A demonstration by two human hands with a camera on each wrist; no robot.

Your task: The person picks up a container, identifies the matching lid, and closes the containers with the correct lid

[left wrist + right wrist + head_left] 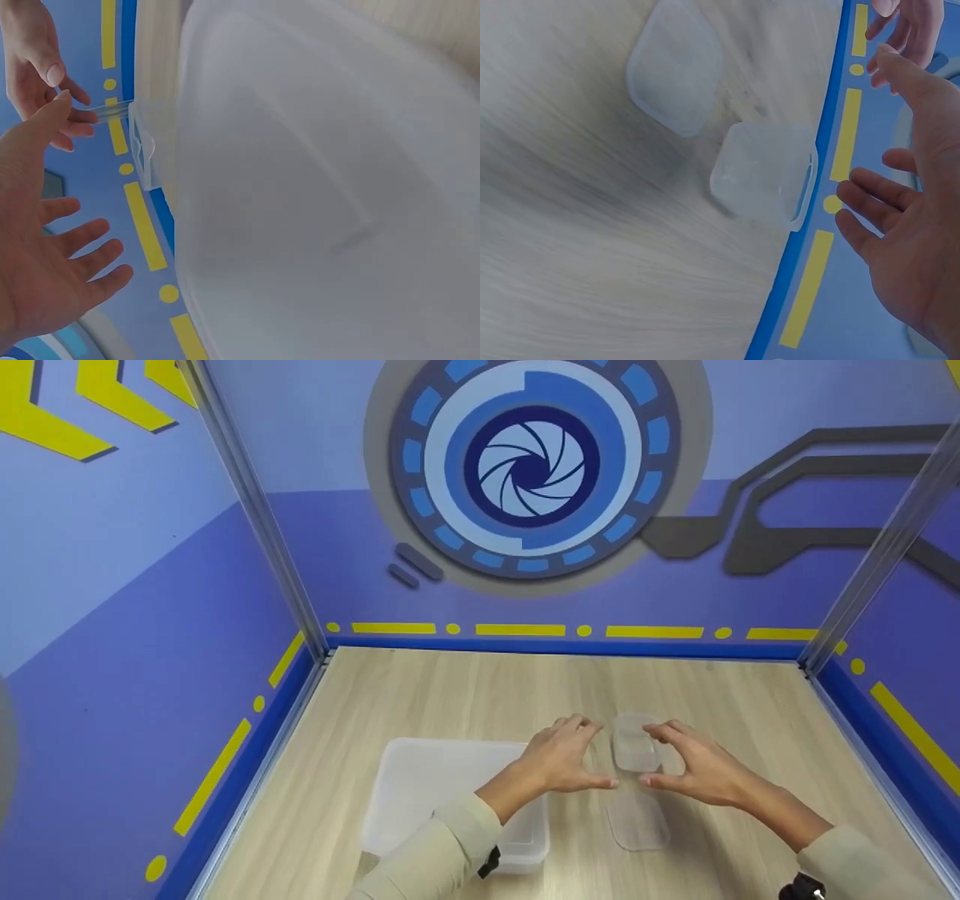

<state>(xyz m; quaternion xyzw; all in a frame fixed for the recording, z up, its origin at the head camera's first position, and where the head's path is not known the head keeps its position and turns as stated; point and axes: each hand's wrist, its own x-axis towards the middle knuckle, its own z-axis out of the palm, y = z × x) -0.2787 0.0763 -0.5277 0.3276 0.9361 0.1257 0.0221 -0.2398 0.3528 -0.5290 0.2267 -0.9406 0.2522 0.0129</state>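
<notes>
Apparently barely begun: holding nothing in widely spread left hand (564,759) or right hand (703,766); not yet gripping small box (634,744) between the fingertips, or separate lid (638,822) between the wrists.

Your head view is bright and evenly lit, with soft shadow on the worktop (465,690). Your wrist views look dimmer and greyer; the left blurs in its foreground, the right smears the worktop's grain beneath broad shadow.
</notes>
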